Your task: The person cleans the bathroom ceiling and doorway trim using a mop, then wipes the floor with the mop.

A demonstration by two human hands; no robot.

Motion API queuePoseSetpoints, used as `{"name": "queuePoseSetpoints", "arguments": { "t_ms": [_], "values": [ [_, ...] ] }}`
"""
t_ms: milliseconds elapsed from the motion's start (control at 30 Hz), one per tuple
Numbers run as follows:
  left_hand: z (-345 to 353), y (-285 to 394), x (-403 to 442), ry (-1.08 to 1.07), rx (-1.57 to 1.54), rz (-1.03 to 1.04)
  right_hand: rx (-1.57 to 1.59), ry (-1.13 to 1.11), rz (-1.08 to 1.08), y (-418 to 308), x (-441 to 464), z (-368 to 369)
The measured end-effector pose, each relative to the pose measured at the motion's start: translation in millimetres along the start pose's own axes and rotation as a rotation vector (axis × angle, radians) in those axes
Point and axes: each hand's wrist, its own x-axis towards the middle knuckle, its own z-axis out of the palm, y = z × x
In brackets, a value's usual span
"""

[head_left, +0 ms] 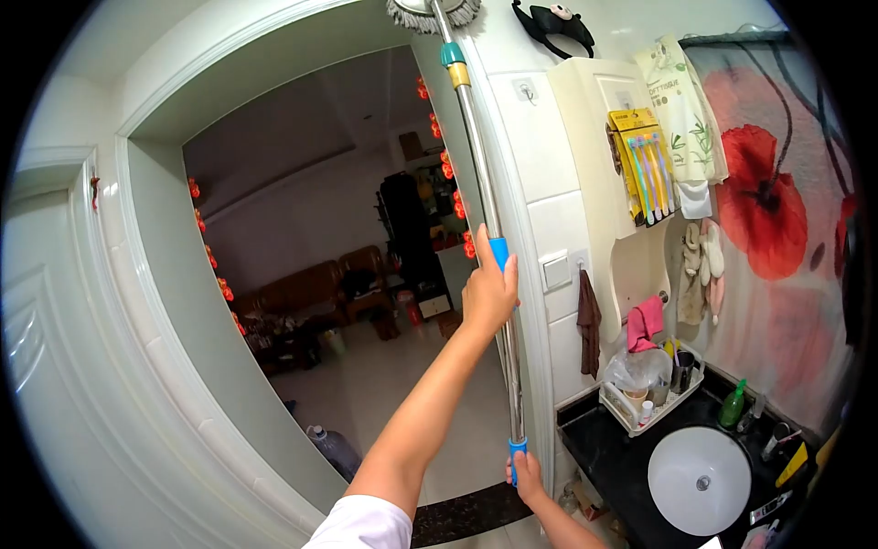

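Observation:
A mop with a long metal pole point(477, 151) stands nearly upright before me, its grey fringed head point(416, 15) raised at the top of the view and partly cut off by the edge. My left hand point(489, 297) is closed around the pole just at the upper blue grip point(498, 252), thumb and index finger lying along it. Lower down, my right hand point(524, 476) wraps the blue grip point(519, 448) at the pole's bottom end. A teal and yellow collar point(455, 62) joins the pole below the head.
The pole runs beside the doorway's white frame point(512, 174). At right, a black counter point(594, 462) bears a white basin point(700, 485), a tray point(631, 421) of toiletries and a green bottle point(733, 404). Above hangs a cream cabinet point(585, 137). A white door point(55, 366) is at left.

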Motion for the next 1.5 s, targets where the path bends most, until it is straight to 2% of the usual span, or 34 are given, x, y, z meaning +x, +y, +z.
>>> {"name": "queuePoseSetpoints", "arguments": {
  "t_ms": [200,267,333,533,800,867,967,1033,1200,1267,1333,1400,1467,1500],
  "values": [
    [-23.8,5.7,2.0,0.034,0.109,0.041,-0.124,0.025,-0.051,-8.3,-10.7,14.3],
    [-34.9,8.6,-2.6,0.038,0.018,-0.019,-0.217,0.052,-0.068,-13.8,-13.6,20.3],
    [-42.3,6.5,-6.3,0.082,-0.052,-0.068,-0.230,0.029,-0.056,-21.6,-14.3,17.5],
    [-70.1,1.6,-20.6,0.209,-0.109,-0.022,-0.147,-0.119,0.034,-30.2,-28.4,26.4],
    [-38.8,34.6,-13.2,0.127,0.005,-0.086,-0.136,0.018,0.030,-38.6,-36.9,3.6],
    [-29.8,36.0,-6.6,0.094,-0.012,-0.056,-0.139,0.021,0.022,-40.6,-38.3,4.9],
    [-19.1,23.2,11.4,0.172,0.136,0.033,-0.147,0.023,0.017,-54.9,-42.0,5.2],
    [-26.7,30.2,9.4,0.097,0.126,-0.010,-0.152,-0.013,0.022,-55.5,-42.5,3.3],
    [-68.1,38.0,-10.7,0.117,0.151,-0.021,-0.016,-0.134,0.101,-52.7,-55.9,35.4],
    [-83.1,44.7,-22.5,0.105,0.083,-0.103,-0.028,-0.217,0.135,-48.1,-57.8,41.2],
    [-89.6,33.4,-27.3,0.196,0.091,-0.089,-0.034,-0.245,0.135,-46.5,-59.9,42.0],
    [-95.6,27.9,-34.4,0.209,-0.064,-0.105,-0.075,-0.258,0.145,-41.3,-62.5,40.3],
    [-92.2,20.7,-34.6,0.238,-0.172,-0.018,-0.157,-0.185,0.115,-43.4,-61.4,31.9],
    [-85.6,23.2,-33.3,0.246,-0.162,-0.047,-0.245,-0.119,0.093,-47.7,-61.7,27.6]
  ]
}}
